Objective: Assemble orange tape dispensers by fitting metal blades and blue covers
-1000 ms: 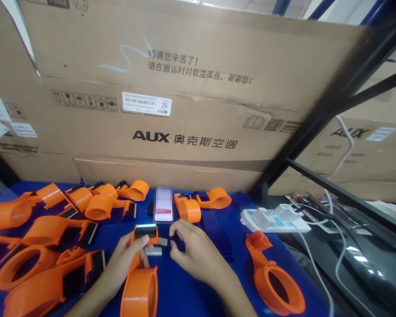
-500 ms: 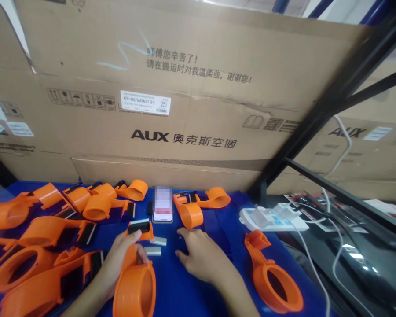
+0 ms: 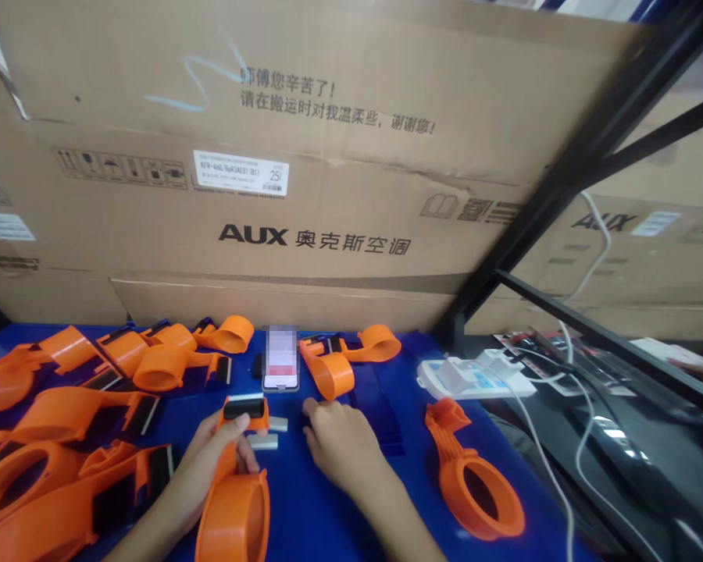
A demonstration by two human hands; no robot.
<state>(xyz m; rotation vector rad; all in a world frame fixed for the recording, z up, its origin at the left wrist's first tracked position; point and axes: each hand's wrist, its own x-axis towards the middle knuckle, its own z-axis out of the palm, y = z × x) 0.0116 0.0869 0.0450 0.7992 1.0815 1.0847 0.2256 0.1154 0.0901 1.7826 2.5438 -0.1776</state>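
Note:
My left hand [image 3: 211, 445] is closed around the frame of an orange tape dispenser [image 3: 234, 511]. Its ring hangs toward me, and its black roller and pale toothed edge face up at the far end. Two short, pale metal-looking strips [image 3: 263, 442] lie flat on the blue surface just right of that end. My right hand [image 3: 345, 449] rests low over the surface, palm down, fingers curled in and thumb close to them. Whatever may be under its fingertips is hidden. Dark blue flat pieces [image 3: 383, 421] lie just to its right.
Several orange dispensers [image 3: 58, 410] crowd the left side of the blue surface [image 3: 296, 499]. More orange dispensers [image 3: 333, 375] lie beyond my right hand, beside a phone [image 3: 280, 359]. At right are an orange dispenser body [image 3: 474, 492], a white power strip [image 3: 474, 378], and a black rack post [image 3: 524, 218]. A large carton [image 3: 328, 172] stands behind.
The view has shifted slightly, so everything sits a little further left. My right hand's fingers have drawn closer together. My left hand keeps its hold on the tape dispenser.

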